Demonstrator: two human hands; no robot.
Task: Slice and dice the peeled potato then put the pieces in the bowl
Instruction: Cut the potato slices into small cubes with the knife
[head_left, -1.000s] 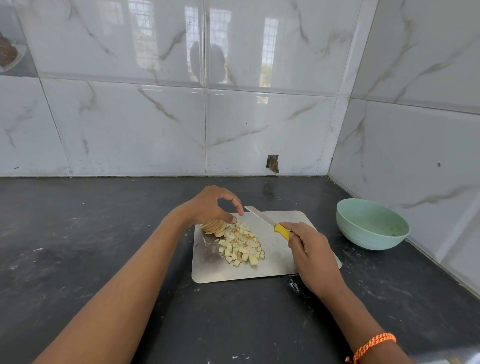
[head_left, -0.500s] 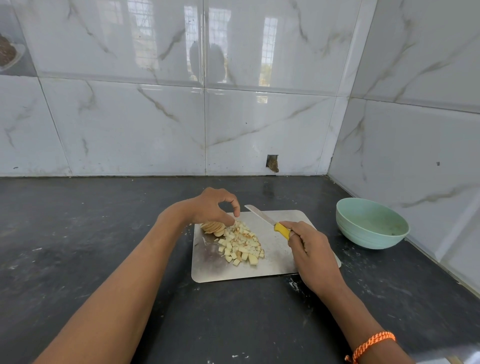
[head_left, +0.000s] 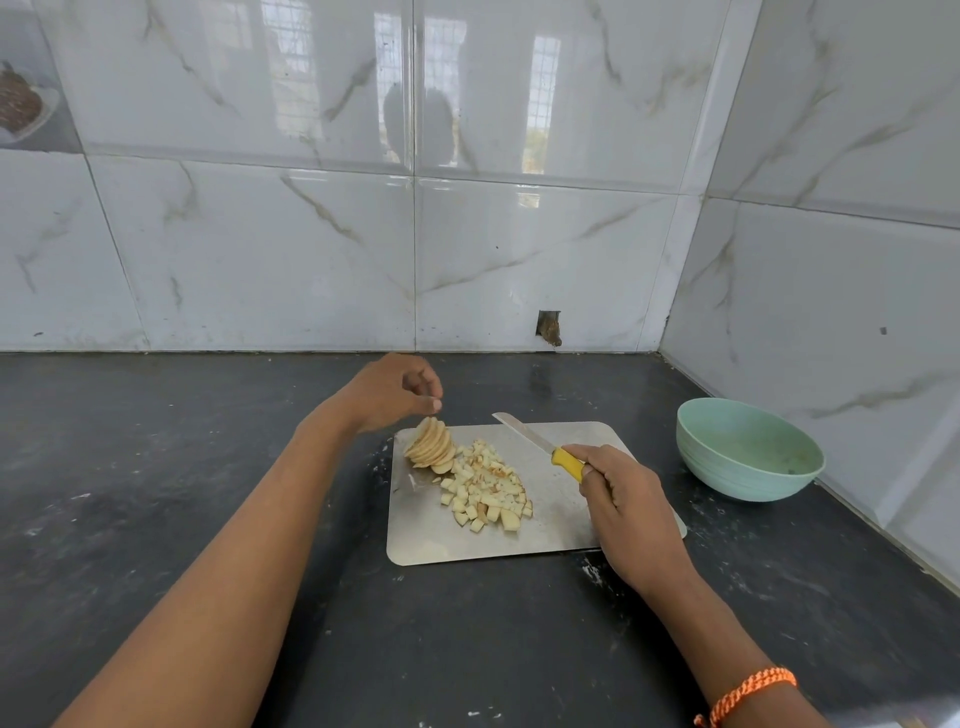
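A metal cutting board lies on the dark counter. At its far left corner leans a fanned stack of potato slices, and a heap of diced potato pieces lies beside it toward the middle. My left hand hovers just above the slices with fingers loosely curled and nothing in them. My right hand grips the yellow handle of a knife, whose blade points to the far left over the board, right of the diced heap. The pale green bowl stands to the right of the board and holds no pieces.
Tiled walls close the counter at the back and on the right, just behind the bowl. A small hole shows in the back wall. The dark counter stretches to the left of the board.
My left hand has lifted up and back off the potato slices, leaving the whole stack in view. My right hand and the knife have stayed in place.
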